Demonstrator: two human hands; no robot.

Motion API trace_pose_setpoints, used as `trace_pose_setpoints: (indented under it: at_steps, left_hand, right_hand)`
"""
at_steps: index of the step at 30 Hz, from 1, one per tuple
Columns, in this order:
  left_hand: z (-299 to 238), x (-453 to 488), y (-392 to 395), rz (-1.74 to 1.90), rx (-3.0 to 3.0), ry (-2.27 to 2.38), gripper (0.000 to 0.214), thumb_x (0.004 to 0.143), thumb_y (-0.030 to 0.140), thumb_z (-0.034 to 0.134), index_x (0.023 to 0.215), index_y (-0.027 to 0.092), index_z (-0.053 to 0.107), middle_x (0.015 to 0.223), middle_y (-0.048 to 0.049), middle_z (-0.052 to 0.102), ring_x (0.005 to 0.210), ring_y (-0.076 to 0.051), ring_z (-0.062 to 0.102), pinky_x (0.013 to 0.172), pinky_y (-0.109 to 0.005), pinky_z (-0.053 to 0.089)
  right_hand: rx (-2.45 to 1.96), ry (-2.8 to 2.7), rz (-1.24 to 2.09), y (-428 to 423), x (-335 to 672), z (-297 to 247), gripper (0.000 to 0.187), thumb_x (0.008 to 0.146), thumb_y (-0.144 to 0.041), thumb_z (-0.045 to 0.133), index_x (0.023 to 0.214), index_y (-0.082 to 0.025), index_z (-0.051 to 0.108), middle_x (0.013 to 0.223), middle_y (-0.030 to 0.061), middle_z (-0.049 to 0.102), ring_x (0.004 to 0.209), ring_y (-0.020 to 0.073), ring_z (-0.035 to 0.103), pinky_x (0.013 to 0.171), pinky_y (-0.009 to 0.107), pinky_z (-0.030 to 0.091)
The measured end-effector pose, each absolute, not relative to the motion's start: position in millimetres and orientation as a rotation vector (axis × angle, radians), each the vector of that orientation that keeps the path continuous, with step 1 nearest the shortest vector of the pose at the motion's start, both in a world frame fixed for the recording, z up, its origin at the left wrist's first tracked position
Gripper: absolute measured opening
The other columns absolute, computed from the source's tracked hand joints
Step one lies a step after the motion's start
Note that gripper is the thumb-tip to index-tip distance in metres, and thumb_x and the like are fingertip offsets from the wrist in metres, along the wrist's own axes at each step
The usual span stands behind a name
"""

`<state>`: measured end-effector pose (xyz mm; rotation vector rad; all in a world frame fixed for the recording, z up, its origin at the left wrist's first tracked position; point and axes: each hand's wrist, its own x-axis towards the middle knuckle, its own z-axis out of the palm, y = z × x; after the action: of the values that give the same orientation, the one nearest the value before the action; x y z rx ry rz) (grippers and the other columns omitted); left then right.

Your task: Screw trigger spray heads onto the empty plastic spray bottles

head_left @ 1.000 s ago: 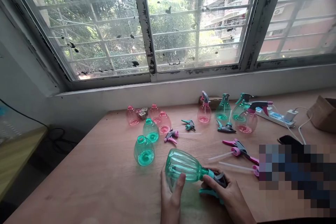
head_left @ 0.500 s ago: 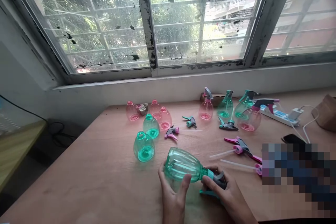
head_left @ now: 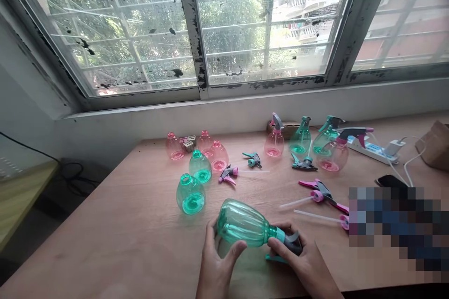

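A green ribbed spray bottle [head_left: 242,225] lies on its side just above the wooden table [head_left: 133,238], near the front edge. My left hand [head_left: 219,264] is wrapped round its body from below. My right hand [head_left: 301,261] grips the grey and teal trigger head [head_left: 289,242] at the bottle's neck. Two open green bottles [head_left: 191,194] stand upright to the left of the held bottle.
Pink open bottles [head_left: 213,152] stand at the back left. Capped pink and green spray bottles [head_left: 303,138] stand at the back right beside a power strip [head_left: 372,149]. Loose trigger heads with tubes [head_left: 321,194] lie scattered mid-table. A phone [head_left: 389,181] and a brown bag [head_left: 438,145] are at the right.
The view has tilted slightly. My left hand has shifted its hold lower on the bottle's body, and the bottle lies a little flatter. My right hand stays on the trigger head.
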<state>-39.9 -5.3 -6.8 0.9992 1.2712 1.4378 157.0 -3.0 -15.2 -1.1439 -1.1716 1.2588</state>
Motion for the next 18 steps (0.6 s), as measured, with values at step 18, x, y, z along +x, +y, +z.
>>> trace_pose_setpoints:
  at_steps: [18]
  left_hand:
    - [-5.0, -40.1, -0.6, 1.455, 1.046, 1.313, 0.057, 0.082, 0.051, 0.075, 0.127, 0.021, 0.057, 0.125, -0.0116, 0.071, 0.118, -0.03, 0.067, 0.1, -0.038, 0.052]
  right_hand:
    - [-1.144, -1.226, 1.202, -2.3, 158.3, -15.4, 0.037, 0.083, -0.049, 0.077, 0.101, -0.018, 0.072, 0.069, 0.0007, 0.074, 0.068, 0.0235, 0.071, 0.066, 0.031, 0.055]
